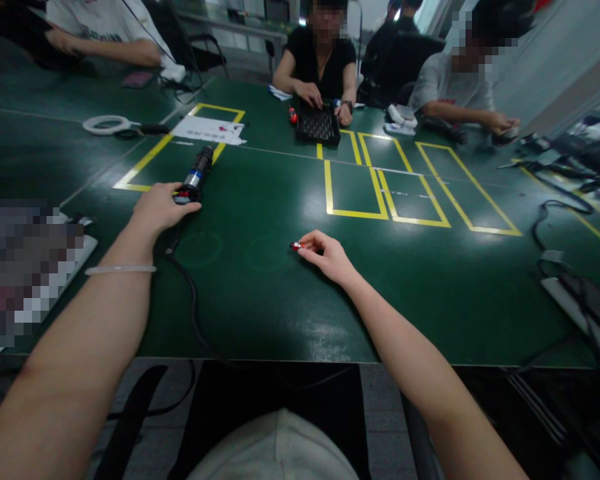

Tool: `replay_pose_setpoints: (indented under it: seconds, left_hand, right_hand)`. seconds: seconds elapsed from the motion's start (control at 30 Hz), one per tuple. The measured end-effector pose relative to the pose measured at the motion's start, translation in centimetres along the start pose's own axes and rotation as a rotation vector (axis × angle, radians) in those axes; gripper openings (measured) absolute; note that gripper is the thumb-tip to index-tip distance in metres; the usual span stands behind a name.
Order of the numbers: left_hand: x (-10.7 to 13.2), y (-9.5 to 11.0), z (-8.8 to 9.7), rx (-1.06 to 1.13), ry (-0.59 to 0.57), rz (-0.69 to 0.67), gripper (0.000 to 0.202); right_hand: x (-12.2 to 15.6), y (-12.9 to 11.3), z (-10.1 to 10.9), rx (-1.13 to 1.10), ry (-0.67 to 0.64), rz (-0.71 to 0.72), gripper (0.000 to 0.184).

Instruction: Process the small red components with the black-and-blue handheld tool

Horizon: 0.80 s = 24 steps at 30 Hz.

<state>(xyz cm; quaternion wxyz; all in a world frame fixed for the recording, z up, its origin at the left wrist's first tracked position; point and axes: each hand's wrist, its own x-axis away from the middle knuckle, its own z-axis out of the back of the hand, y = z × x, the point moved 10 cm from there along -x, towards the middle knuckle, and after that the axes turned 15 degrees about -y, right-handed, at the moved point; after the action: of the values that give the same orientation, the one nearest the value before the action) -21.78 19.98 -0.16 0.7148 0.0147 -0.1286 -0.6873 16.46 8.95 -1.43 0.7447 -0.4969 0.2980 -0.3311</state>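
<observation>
My left hand (163,205) is closed around the near end of a black cylindrical tool (196,172) with a silver and blue band. Something red and black shows by its fingertips, and the fingers are partly hidden behind the hand. A black cord (193,297) runs from beneath that hand toward the table's front edge. To the right, my right hand (327,255) pinches a small red and black piece (295,246) between thumb and fingers, just above the green table (260,307). The piece is too small to name.
Yellow tape rectangles (357,215) mark the table. A printed sheet (207,130) and a white ring-shaped item (106,125) lie at the far left. Across the table, a person handles a black tray (318,127). Cables and a grey device (580,310) sit at the right.
</observation>
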Motion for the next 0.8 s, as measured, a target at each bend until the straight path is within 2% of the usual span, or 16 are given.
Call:
replay_pose_setpoints:
  seconds: [0.1, 0.27, 0.47, 0.67, 0.8]
  left_hand:
    - [1.2, 1.1, 0.3, -0.038, 0.001, 0.086, 0.076]
    - [2.8, 4.6, -0.2, -0.046, -0.002, 0.041, 0.079]
    - [4.6, 10.7, -2.0, -0.029, -0.022, -0.138, 0.074]
    - [7.8, 17.9, -3.8, -0.036, -0.059, -0.347, 0.067]
    - [9.8, 21.5, -5.1, -0.048, -0.087, -0.445, 0.068]
  right_hand:
    - [0.0, 0.1, 0.0, 0.01, -0.001, -0.021, 0.023]
    - [-0.1, 0.2, 0.0, 0.017, 0.005, -0.031, 0.025]
    - [0.0, 0.2, 0.5, 0.036, 0.052, -0.018, 0.023]
    - [-0.1, 0.2, 0.7, 0.059, 0.07, 0.012, 0.022]
    - [0.0, 0.1, 0.8, 0.098, 0.093, 0.008, 0.02]
